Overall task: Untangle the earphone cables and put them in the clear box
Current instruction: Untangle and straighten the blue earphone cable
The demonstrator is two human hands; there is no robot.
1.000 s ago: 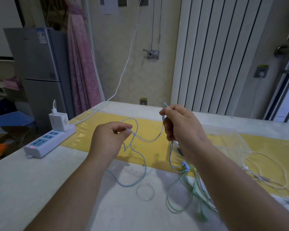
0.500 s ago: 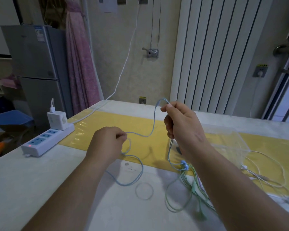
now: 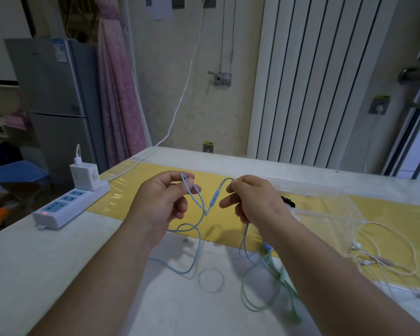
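Observation:
A light blue earphone cable (image 3: 196, 241) hangs between my two hands above the table. My left hand (image 3: 160, 204) pinches a folded bend of it between thumb and forefinger. My right hand (image 3: 255, 202) pinches the strand just above the inline remote (image 3: 214, 199). The rest of the blue cable loops down onto the table. A green earphone cable (image 3: 260, 287) lies tangled under my right forearm, partly hidden. The clear box (image 3: 325, 204) stands behind my right hand on the yellow mat (image 3: 141, 190). A white earphone cable (image 3: 383, 258) lies to the right of the box.
A white power strip (image 3: 68, 207) with a charger plugged in sits at the table's left edge, its cord running up the wall. A small clear ring (image 3: 211, 279) lies on the table between my arms. Something black (image 3: 287, 202) shows behind my right hand.
My left hand rose and now pinches a folded bend of the blue cable. My right hand dropped slightly and the inline remote now hangs between the hands.

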